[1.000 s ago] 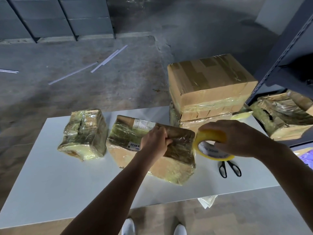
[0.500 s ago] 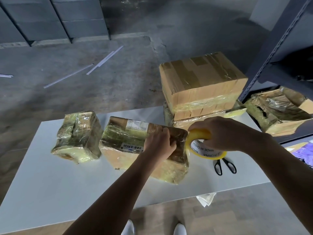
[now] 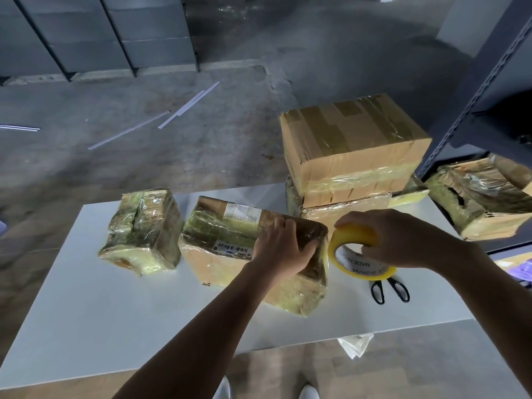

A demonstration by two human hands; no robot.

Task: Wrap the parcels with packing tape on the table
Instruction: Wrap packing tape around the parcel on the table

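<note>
The left hand [image 3: 283, 249] is gripping the labelled parcel [image 3: 227, 234] near the table's [image 3: 115, 312] far edge. The right hand [image 3: 403, 240] is clasping the tape roll [image 3: 355, 240], which probably wants pulling taut and level.

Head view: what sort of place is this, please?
Probably a warehouse or packing room: a bare concrete floor, a steel rack at the right, and taped parcels stacked on a plain white table.
</note>
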